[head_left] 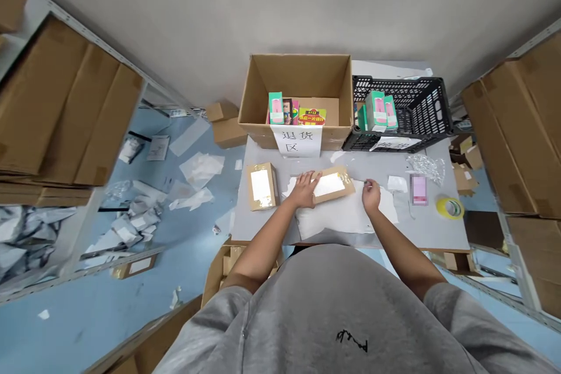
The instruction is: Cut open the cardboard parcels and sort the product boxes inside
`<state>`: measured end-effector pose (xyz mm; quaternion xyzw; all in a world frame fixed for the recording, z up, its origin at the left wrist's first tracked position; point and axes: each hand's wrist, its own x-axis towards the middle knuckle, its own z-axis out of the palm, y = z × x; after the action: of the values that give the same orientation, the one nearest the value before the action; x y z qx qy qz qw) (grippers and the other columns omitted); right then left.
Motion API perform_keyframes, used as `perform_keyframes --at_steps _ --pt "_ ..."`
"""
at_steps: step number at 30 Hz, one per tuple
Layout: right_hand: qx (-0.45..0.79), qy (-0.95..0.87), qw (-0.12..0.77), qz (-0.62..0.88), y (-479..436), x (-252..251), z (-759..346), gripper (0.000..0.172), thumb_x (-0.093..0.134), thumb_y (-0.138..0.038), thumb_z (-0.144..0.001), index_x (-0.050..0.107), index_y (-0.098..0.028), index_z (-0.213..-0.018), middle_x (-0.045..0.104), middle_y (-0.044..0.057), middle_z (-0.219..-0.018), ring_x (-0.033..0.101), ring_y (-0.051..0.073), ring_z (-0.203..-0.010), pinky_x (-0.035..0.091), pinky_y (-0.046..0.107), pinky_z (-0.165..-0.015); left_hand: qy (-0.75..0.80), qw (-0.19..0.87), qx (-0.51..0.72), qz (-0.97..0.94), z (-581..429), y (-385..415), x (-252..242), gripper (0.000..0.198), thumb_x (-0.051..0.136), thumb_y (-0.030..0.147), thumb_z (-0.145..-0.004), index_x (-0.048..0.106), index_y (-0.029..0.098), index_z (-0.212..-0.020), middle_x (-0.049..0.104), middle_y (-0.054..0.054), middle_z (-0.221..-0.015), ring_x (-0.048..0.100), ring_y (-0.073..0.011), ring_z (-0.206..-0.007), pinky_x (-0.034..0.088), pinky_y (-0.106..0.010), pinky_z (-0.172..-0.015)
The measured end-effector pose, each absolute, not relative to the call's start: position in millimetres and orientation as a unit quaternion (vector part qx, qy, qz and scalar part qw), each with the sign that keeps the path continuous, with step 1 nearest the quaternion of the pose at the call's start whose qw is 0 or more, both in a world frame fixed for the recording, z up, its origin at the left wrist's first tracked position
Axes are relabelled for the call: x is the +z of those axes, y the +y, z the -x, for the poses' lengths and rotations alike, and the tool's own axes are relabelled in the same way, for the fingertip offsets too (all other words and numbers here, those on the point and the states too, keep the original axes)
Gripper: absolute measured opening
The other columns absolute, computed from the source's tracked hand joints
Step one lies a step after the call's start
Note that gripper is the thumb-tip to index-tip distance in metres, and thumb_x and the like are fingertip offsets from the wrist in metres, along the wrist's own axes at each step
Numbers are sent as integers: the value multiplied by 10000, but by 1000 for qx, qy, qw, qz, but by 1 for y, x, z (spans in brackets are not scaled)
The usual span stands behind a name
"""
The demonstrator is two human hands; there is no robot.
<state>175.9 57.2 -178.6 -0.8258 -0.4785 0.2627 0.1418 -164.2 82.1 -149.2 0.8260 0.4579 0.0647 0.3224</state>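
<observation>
A small taped cardboard box (344, 183) with a white label lies slightly tilted on white sheets (337, 216) on the table. My left hand (303, 190) grips its left end, with the fingers spread over the top. Just off the box's right end, my right hand (371, 194) is closed around something small and dark that I cannot make out. To the left of my left hand stands another labelled cardboard box (254, 201).
Behind are an open carton (302, 76) with colourful packets and a black crate (421, 105) with green-and-pink boxes. A phone (419, 189), bubble wrap (427, 168) and a yellow tape roll (449, 207) lie at right. Shelves with cartons (70, 105) flank the table (245, 231).
</observation>
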Motion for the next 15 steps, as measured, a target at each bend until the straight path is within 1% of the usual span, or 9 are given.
perform_keyframes --at_steps 2,4,7,9,11,13,15 --pt "275 -433 47 857 43 -188 -193 484 448 -329 -1087 601 -148 -1509 620 231 -1472 655 322 -1313 529 389 -1096 449 323 49 -832 159 87 -156 1433 899 283 -603 169 198 -1833 188 -230 -1866 124 -495 -1730 -46 -628 -1392" --pt "290 -418 -24 861 38 -199 -200 487 585 -376 -1047 596 -177 -1491 597 228 -1498 622 354 -1371 539 406 -1080 461 321 50 -826 158 85 -162 1392 903 323 -651 177 185 -1831 125 -222 -1889 43 -482 -1751 -72 -627 -1392" --pt "279 -433 -64 855 42 -216 -199 498 664 -362 -1003 580 -168 -1453 568 254 -1516 577 400 -1418 540 455 -1088 522 322 83 -786 159 70 -170 1357 903 522 -765 143 151 -1827 62 -232 -1898 -62 -463 -1759 -54 -638 -1396" --pt "267 -446 -58 853 45 -226 -198 452 643 -316 -999 578 -156 -1417 570 275 -1500 563 420 -1420 536 485 -1094 600 317 119 -724 158 58 -176 1359 847 668 -843 91 96 -1817 26 -281 -1887 -88 -458 -1758 -8 -647 -1399" --pt "274 -447 -21 852 48 -232 -199 400 600 -286 -1002 583 -150 -1378 591 289 -1451 587 426 -1377 541 508 -1086 675 323 162 -643 154 45 -182 1370 790 747 -889 39 56 -1803 16 -325 -1872 -55 -450 -1762 67 -623 -1406" --pt "286 -440 41 850 50 -232 -204 388 558 -308 -1018 586 -147 -1370 601 284 -1414 646 404 -1285 555 506 -1068 718 357 206 -561 146 35 -188 1367 783 769 -898 31 68 -1799 88 -334 -1863 65 -436 -1764 174 -563 -1404" --pt "291 -451 112 836 51 -226 -209 423 482 -367 -1058 576 -150 -1410 604 254 -1394 708 340 -1141 578 468 -1030 729 409 247 -490 138 26 -194 1304 787 752 -914 72 111 -1796 230 -324 -1835 231 -422 -1735 276 -515 -1376"
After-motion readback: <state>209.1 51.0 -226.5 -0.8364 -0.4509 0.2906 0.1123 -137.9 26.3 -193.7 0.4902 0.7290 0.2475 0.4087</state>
